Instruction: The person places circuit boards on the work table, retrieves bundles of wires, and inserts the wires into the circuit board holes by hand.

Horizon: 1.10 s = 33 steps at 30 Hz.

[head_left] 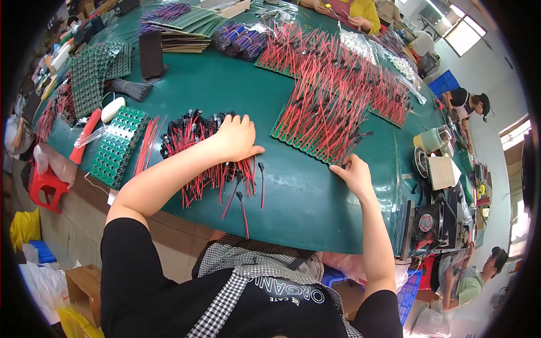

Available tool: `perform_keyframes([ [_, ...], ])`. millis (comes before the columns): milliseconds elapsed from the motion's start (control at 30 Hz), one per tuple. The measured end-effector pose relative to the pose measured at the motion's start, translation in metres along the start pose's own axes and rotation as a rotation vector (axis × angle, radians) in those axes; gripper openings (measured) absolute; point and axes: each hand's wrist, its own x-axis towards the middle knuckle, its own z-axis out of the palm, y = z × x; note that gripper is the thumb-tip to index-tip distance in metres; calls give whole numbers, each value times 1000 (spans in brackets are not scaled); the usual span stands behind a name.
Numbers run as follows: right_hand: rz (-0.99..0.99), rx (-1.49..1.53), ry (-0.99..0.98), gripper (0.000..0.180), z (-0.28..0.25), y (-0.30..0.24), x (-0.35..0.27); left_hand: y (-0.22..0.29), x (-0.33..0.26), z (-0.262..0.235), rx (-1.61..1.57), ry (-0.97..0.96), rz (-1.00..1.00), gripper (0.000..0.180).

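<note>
My left hand (pixel 236 138) rests over the right side of a heap of short red-and-black wires with black plugs (pixel 194 135). Its fingers are apart and the thumb stretches out to the right; no wire shows lifted in it. A few loose wires (pixel 243 214) lie just below the heap. With thumb and fingers closed, my right hand (pixel 355 173) grips the near right corner of a green circuit board panel (pixel 298 147). Rows of red wires (pixel 327 121) stand up from that panel and lean over it, hiding most of its surface.
More wired panels (pixel 389 112) adjoin behind. Left are a bare circuit board panel (pixel 118 146), red wires (pixel 147 143), a red tube (pixel 85 137) and a phone (pixel 151 54). Bundled wires (pixel 241 39) lie at the back. A small fan (pixel 428 221) stands right; another person's hands (pixel 356 21) work opposite.
</note>
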Motion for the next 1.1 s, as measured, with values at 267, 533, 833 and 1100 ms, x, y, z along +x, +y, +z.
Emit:
perform_keyframes([
  [267, -48, 35, -44, 47, 20, -30, 40, -42, 51, -3, -267, 146, 49, 55],
  [533, -77, 33, -49, 49, 47, -82, 85, -115, 78, -9, -211, 25, -72, 51],
  [833, -71, 11, -64, 51, 80, -165, 117, -183, 59, -10, -113, -83, -338, 56],
  [1100, -145, 28, -105, 51, 101, -217, 145, -250, 41, 5, -178, -47, -410, 55],
])
